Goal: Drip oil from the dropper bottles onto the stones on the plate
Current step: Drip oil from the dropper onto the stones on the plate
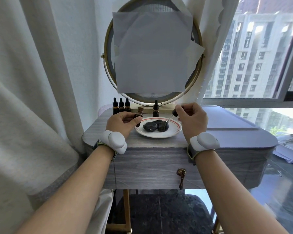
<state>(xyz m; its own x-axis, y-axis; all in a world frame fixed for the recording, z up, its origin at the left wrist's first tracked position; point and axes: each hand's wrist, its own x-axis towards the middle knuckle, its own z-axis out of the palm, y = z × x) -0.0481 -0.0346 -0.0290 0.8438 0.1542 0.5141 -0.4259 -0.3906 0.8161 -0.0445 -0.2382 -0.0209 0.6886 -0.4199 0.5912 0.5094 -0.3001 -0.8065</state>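
Observation:
A white plate [174, 130] with a red rim line sits on the grey wooden table and carries three glossy black stones [149, 127]. My left hand [121, 123] grips an uncapped amber bottle [139, 114], upright, just left of the plate. My right hand [192, 118] pinches the black bulb of a dropper [176, 111]. Its glass pipette slants down to the left, and the tip hangs over the right-hand stone [163, 126].
Three capped amber dropper bottles [121, 107] stand in a row at the back left, a fourth [156, 109] behind the plate. A round mirror [152, 51] covered with paper rises at the back. A curtain hangs at the left, a window at the right.

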